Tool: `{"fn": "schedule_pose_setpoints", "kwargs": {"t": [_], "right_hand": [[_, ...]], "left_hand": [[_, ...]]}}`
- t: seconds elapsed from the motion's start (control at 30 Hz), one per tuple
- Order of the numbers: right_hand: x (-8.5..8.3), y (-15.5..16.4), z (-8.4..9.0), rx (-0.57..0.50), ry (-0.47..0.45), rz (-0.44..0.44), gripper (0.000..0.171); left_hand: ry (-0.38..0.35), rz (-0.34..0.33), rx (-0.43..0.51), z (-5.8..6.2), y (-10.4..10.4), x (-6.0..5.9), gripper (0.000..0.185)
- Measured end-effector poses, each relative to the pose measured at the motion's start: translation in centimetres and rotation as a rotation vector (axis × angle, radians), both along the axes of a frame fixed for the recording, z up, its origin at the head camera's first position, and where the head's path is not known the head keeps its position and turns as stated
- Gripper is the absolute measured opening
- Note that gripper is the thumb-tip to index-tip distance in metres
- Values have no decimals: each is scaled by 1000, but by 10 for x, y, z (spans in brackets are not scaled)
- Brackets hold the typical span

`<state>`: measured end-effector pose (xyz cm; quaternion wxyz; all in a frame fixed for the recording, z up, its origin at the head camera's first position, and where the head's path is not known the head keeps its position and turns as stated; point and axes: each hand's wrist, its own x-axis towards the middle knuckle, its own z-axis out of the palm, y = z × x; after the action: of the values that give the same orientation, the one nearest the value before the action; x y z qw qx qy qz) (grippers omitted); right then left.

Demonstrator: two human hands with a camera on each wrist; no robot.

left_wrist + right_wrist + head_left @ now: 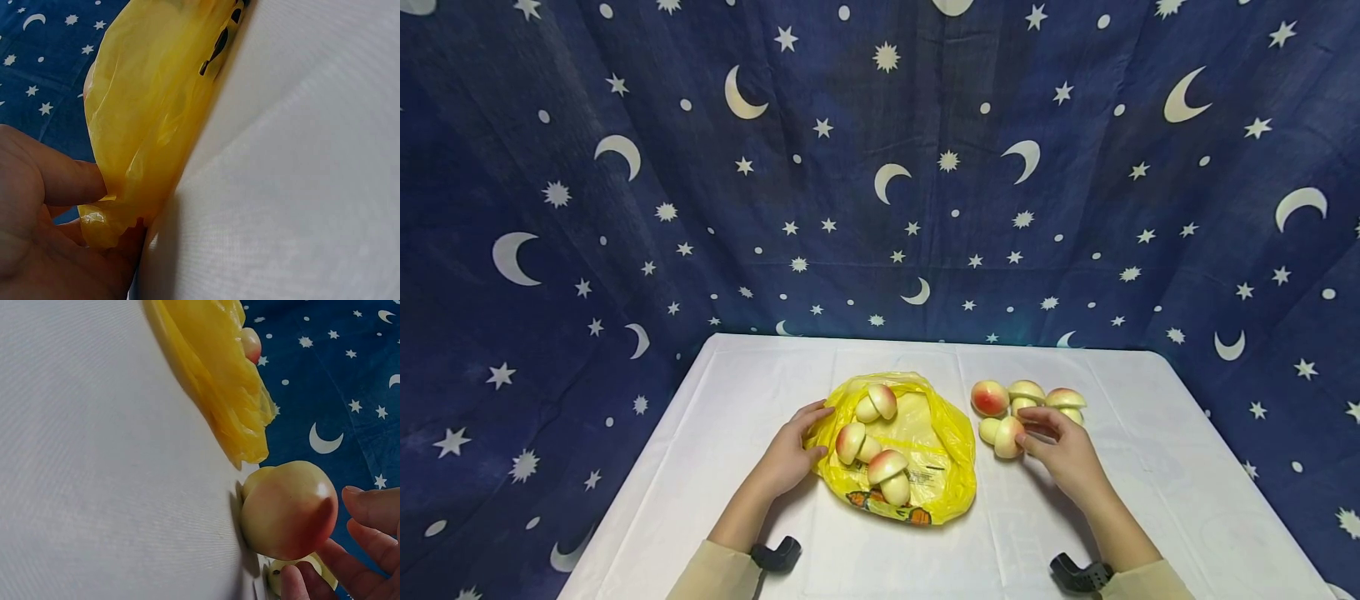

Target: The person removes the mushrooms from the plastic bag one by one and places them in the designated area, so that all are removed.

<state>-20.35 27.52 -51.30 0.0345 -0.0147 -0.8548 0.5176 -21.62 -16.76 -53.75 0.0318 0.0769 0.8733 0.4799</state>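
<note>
Left hand (44, 225) at lower left, thumb and fingers pinching a gathered edge of a translucent yellow plastic bag (137, 112), black markings (219, 47) near its top, white table surface (287, 162) filling the right, blue cloth (65, 69) with pale stars and a crescent moon behind.

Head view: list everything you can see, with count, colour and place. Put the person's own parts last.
Table: 1, white, in front of the person.
Backdrop: 1, dark blue with pale moons, stars and dots, behind the table and along both sides.
Bag: 1, yellow with orange printing, lying wide open on the table.
Mushrooms in the bag: 3, cream with reddish caps.
Mushrooms on the table: 4, cream and red, right of the bag; one shows only a rounded top.
Wrist devices: 2, black, one at each wrist.
Sleeves: 2, beige, bottom edge.
Left hand: 1, bare, pinching the bag's left edge.
Right hand: 1, bare, beside the nearest loose mushroom; contact unclear.
</note>
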Motion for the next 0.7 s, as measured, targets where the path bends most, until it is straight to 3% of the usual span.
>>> {"fn": "schedule_pose_setpoints", "kwargs": {"t": [0.7], "right_hand": [[3, 2, 21, -15, 165, 42, 38]], "left_hand": [[-30, 12, 13, 2, 0, 0, 62]]}}
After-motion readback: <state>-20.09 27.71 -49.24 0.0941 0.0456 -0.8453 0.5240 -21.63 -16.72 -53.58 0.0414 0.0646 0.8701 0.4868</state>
